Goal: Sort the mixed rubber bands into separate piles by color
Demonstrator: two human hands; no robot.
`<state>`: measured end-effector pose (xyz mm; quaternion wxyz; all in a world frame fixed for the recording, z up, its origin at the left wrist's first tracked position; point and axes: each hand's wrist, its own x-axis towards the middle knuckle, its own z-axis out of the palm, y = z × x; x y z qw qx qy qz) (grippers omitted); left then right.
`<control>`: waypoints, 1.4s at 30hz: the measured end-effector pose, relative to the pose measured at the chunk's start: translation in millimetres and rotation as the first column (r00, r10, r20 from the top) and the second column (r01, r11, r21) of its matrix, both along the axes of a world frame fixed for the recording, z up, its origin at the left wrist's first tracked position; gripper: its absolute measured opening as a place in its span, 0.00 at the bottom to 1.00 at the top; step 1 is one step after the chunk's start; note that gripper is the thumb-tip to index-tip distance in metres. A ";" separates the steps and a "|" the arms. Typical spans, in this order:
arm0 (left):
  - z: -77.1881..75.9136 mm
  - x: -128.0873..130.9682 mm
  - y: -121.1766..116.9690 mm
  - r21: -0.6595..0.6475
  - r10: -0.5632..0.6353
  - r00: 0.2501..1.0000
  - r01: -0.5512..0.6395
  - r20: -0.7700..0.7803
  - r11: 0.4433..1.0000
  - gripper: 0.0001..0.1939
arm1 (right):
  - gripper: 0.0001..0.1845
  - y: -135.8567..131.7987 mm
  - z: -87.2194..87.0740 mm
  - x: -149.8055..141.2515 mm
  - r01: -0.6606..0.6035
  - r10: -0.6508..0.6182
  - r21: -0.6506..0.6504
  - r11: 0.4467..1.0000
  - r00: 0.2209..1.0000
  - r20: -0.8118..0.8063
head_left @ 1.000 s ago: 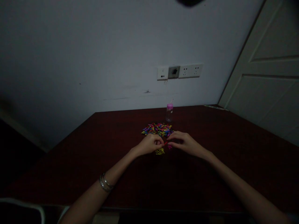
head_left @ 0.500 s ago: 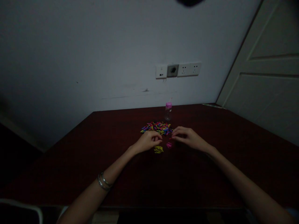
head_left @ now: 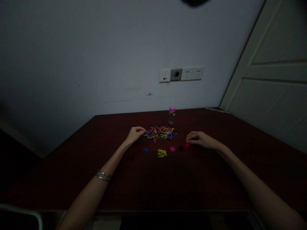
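On the dark worktop [head_left: 203,185], the left hand [head_left: 134,134] is now shifted to the left edge of the multicoloured pile [head_left: 160,132], the right hand [head_left: 200,140] rightward beside red pieces [head_left: 187,145]. Whether either is closed on anything cannot be told.

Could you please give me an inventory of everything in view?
Mixed heap: many small pieces, multicoloured, table centre
Blue pieces: a few, blue, front-left of heap
Yellow pieces: several, yellow, in front of heap
Pink pieces: several, pink, right of yellow
Dark pieces: count unclear, blackish, right of pink
Red pieces: count unclear, red, by right hand
Bottle: one, clear, pink lid, behind heap
Socket plates: four, three white, one grey, on wall
Wall: one, greyish, behind table
Door: one, pale, far right
Table: one, dark red-brown, under everything
Bracelets: at least two, silvery, left forearm
Left hand: one, at heap's left edge, grip unclear
Right hand: one, over red pieces, grip unclear
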<state>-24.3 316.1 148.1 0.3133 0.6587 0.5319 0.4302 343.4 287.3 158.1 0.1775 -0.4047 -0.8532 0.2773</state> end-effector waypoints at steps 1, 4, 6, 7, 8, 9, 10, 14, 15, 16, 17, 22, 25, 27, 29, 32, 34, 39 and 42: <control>-0.7 -0.4 0.3 -0.006 0.010 1.000 -0.010 0.005 1.000 0.13 | 0.19 -0.3 0.2 -0.3 0.001 -0.001 -0.006 1.000 1.000 0.008; -1.8 0.0 0.1 -0.013 0.014 1.000 -0.014 -0.002 1.000 0.14 | 0.19 0.3 -0.7 0.7 0.027 -0.026 -0.028 0.999 0.999 0.033; -1.6 0.1 -0.1 -0.013 -0.003 1.000 0.003 -0.019 1.000 0.14 | 0.20 1.7 -2.7 1.9 0.046 -0.044 -0.033 0.998 0.998 0.041; -1.4 0.0 -0.2 -0.012 -0.012 1.000 0.012 -0.027 1.000 0.14 | 0.20 2.5 -3.8 2.4 0.049 -0.048 -0.029 0.998 0.998 0.042; -1.1 -0.2 -0.3 -0.011 -0.016 0.999 0.015 -0.034 1.000 0.14 | 0.20 3.1 -4.7 2.9 0.048 -0.047 -0.018 0.999 0.998 0.040; -0.7 -0.3 -0.5 -0.011 -0.016 0.999 0.016 -0.040 1.000 0.14 | 0.20 3.6 -5.5 3.2 0.045 -0.045 -0.006 0.999 0.998 0.037; -0.3 -0.4 -0.8 -0.014 -0.014 0.999 0.014 -0.043 1.000 0.14 | 0.20 3.8 -5.9 3.5 0.044 -0.044 0.006 0.999 0.998 0.036; 1.1 0.3 -3.3 -0.027 -0.015 0.999 0.014 -0.033 1.000 0.14 | 0.18 2.6 -4.7 3.3 0.053 -0.054 0.032 0.998 0.997 0.047; 1.3 0.6 -4.0 -0.032 -0.017 0.999 0.016 -0.029 0.999 0.14 | 0.17 2.2 -4.2 3.1 0.057 -0.058 0.034 0.998 0.997 0.051; 1.4 1.0 -4.5 -0.036 -0.017 1.000 0.016 -0.026 0.999 0.14 | 0.17 1.8 -3.7 2.9 0.062 -0.064 0.036 0.997 0.996 0.055; 1.3 1.4 -4.8 -0.042 -0.017 1.000 0.016 -0.024 0.999 0.14 | 0.17 1.6 -3.4 2.7 0.070 -0.072 0.036 0.997 0.996 0.060; -1.0 1.5 -3.3 -0.039 -0.006 1.000 0.005 -0.029 0.999 0.14 | 0.15 1.2 -2.9 3.5 0.134 -0.136 0.035 0.990 0.989 0.054; -1.6 -0.4 -2.0 -0.023 -0.003 0.997 0.001 -0.081 1.000 0.14 | 0.15 -0.3 -1.3 4.0 0.174 -0.176 0.059 0.983 0.984 0.030; -1.3 -2.1 -2.1 -0.007 -0.010 0.990 0.009 -0.141 1.000 0.14 | 0.15 -2.3 0.5 2.9 0.192 -0.193 0.070 0.979 0.981 0.015; -0.8 -3.3 -3.1 0.008 -0.026 0.978 0.029 -0.208 1.000 0.14 | 0.15 -4.9 2.3 0.3 0.199 -0.200 0.075 0.977 0.980 0.004; -0.7 -3.8 -5.3 -0.001 -0.056 0.957 0.058 -0.286 0.998 0.14 | 0.16 -8.4 4.4 -4.8 0.191 -0.192 0.077 0.978 0.981 0.000; -1.4 -3.6 -6.3 -0.017 -0.082 0.944 0.081 -0.319 0.997 0.15 | 0.16 -9.8 5.1 -7.7 0.177 -0.178 0.079 0.981 0.984 0.006; -4.6 -3.0 -6.4 -0.018 -0.141 0.925 0.144 -0.353 0.989 0.15 | 0.16 -9.7 4.6 -10.8 0.151 -0.152 0.083 0.985 0.988 0.014; -5.8 -1.6 -6.6 0.005 -0.153 0.922 0.166 -0.357 0.986 0.15 | 0.16 -9.3 3.8 -11.6 0.154 -0.155 0.065 0.986 0.988 0.009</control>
